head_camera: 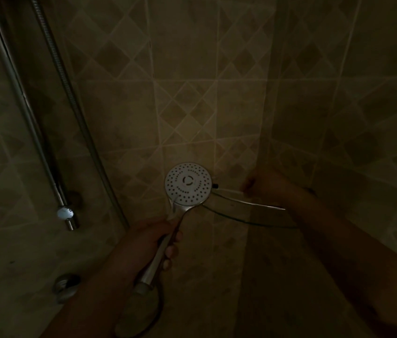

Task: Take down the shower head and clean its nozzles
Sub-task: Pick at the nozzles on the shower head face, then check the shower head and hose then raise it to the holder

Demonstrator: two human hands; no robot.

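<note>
The shower head (187, 184) is off its holder, its round white face with many small nozzles turned toward me. My left hand (148, 242) is closed around its chrome handle, which runs down to the hose (153, 311) at the bottom. My right hand (263, 182) reaches out to the right of the head, over the glass corner shelf (248, 211). It is dim and blurred there, so whether it holds anything is unclear.
A chrome slide rail (22, 98) and the metal hose (70, 93) run down the left wall. The rail ends at a white-tipped bracket (65, 213). A round fitting (67, 286) sits lower left. Tiled walls meet in a corner behind the shelf.
</note>
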